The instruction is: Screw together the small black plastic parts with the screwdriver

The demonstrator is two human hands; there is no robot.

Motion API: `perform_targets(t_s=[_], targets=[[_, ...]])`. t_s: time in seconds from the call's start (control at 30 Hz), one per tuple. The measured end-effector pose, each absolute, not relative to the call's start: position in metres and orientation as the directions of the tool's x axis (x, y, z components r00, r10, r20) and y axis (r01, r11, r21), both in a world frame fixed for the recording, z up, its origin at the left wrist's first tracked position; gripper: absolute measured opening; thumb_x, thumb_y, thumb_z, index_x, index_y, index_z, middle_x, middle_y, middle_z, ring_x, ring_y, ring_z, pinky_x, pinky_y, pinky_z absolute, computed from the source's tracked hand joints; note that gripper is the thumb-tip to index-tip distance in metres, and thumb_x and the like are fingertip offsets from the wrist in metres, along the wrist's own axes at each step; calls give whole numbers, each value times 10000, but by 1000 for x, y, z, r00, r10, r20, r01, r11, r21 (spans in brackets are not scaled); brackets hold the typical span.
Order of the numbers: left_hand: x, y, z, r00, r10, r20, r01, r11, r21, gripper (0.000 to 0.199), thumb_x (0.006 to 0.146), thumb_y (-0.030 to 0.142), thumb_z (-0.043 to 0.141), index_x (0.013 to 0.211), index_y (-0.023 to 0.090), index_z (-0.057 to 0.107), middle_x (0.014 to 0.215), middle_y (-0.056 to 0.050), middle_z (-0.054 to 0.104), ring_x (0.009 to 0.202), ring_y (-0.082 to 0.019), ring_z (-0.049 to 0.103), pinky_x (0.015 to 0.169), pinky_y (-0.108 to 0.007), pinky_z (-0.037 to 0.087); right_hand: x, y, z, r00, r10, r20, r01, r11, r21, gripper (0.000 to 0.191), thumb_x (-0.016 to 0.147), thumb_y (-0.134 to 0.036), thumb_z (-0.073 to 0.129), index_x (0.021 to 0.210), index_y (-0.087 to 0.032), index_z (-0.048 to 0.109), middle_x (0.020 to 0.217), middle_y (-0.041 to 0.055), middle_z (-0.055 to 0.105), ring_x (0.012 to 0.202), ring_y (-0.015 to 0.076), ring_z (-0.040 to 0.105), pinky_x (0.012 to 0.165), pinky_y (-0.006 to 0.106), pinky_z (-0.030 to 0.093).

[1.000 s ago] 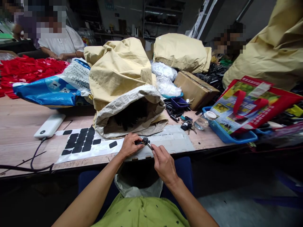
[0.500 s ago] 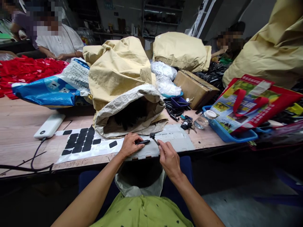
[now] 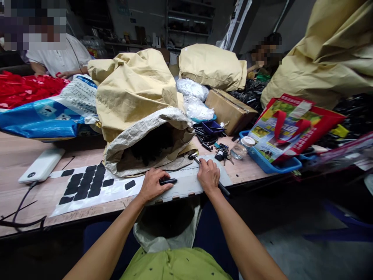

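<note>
A: Left hand (image 3: 154, 184): in what state?

B: Fingers curled, nearly closed, pinching 1 black pen-like piece (image 3: 170, 181). Rear part hidden beneath the fingers; free tip pointing right, over the grey board (image 3: 185, 186). Contact between piece and board: impossible to tell.

A: And right hand (image 3: 208, 174)?

B: Closed around 1 hammer-like tool (image 3: 192, 156). Small metal head showing beyond the fingers, near the lip of the open tan sack (image 3: 136, 85). Middle of the handle covered by the hand; dark end visible behind the wrist, at the near edge of the table (image 3: 129, 201).

A: Other parts obscured or cropped?

B: Contents of the open sack, dark and indistinct; likewise the inside of the pale bag (image 3: 155, 242) below the table edge. Cropped at the left: blue-and-white bag (image 3: 43, 118).

A: Counts?

B: Tan sacks, 3: 1 open behind the hands, 1 lying farther back, 1 at upper right, cut off by the frame. Cardboard box (image 3: 229, 111), 1. White power bank (image 3: 42, 165), 1. Black squares on the white sheet (image 3: 118, 192): 2 set apart to the right, 1 at upper left; remainder too merged for a sure count.

A: Edges and free room?

B: Bare strip of board between the hands, bounded behind by the sack, in front by the table edge. Beyond the right hand: lidded jar (image 3: 239, 151), then blue basket (image 3: 266, 163).
</note>
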State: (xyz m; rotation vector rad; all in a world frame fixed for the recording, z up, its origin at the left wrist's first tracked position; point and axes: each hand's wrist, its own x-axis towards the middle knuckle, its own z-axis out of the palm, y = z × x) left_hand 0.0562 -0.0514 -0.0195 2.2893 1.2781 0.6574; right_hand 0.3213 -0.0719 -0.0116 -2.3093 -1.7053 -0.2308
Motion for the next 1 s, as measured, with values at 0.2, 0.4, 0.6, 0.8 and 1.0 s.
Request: perform_targets(t_s=[0.2,0.4,0.6,0.8,1.0], targets=[[55,-52,-22,475,859,193,657,-492,571,229,827,457,761,947,262,749,956,-36,726,953,-270,565,870,-390,390,318,-75,-14,304,905,297,953,-290,-89,309,1016,-308,474,1271,-256,641,1070,93,587,997,239,487,807,334,320],[56,-51,-20,471,851,230,644,-510,570,201,833,441,749,901,252,740,917,-41,715,926,-269,565,845,-393,400,318,-74,-14,307,908,285,952,-295,-85,286,1004,-341,507,1237,-243,640,1092,98,590,1014,245,490,825,338,328],[59,-96,-6,561,775,292,510,-601,616,160,885,371,679,979,241,686,954,-73,717,915,-256,619,847,-397,453,318,-73,-15,303,910,285,953,-297,-66,252,1003,-333,501,1176,-224,647,1084,99,592,1017,251,498,814,345,325],[69,-174,-40,685,729,-1,535,-502,679,181,868,374,671,1021,278,663,832,-26,714,751,-214,662,733,-342,471,318,-72,-18,295,904,310,955,-290,-64,251,1000,-332,503,1173,-218,645,1073,100,591,1012,258,500,794,350,315],[67,-172,-102,416,822,-389,836,-178,519,363,951,426,555,1267,274,651,998,-43,775,985,-244,727,852,-318,507,318,-71,-17,294,906,304,955,-290,-61,244,997,-328,505,1163,-217,645,1075,103,589,1012,259,496,792,349,308]])
